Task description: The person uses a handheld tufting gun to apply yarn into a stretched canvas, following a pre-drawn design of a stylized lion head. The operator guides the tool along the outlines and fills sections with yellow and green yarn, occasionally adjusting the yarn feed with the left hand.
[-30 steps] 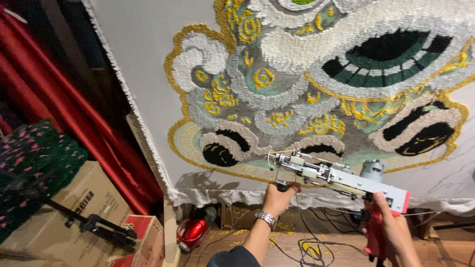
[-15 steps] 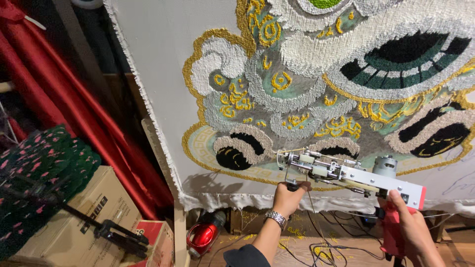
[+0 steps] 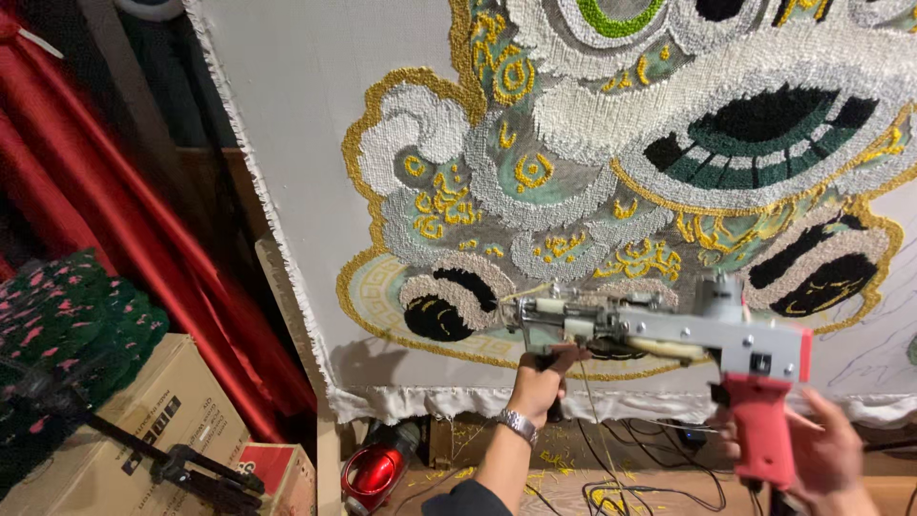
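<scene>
I hold a grey tufting gun [image 3: 669, 334] with a red pistol grip in both hands. My right hand [image 3: 826, 457] is wrapped around the red grip at the lower right. My left hand [image 3: 541, 380], with a metal watch on the wrist, grips the black front handle under the gun's nose. The needle end points left at the white cloth [image 3: 306, 143] stretched on a frame, close to a black and white tufted swirl [image 3: 449, 306]. Yellow yarn runs into the gun. The cloth carries a large tufted design in white, pale green, black and gold.
Red curtains [image 3: 124, 248] hang at the left. Below them stand cardboard boxes [image 3: 143, 420] with a black tripod [image 3: 181, 468] lying across, and a green and pink patterned bundle [image 3: 67, 325]. A red round object [image 3: 374, 473] and cables with yellow yarn scraps [image 3: 611, 478] lie on the floor.
The view has moved closer to the cloth. The gun and both hands have shifted right and slightly down in the picture, with the same grip on both handles.
</scene>
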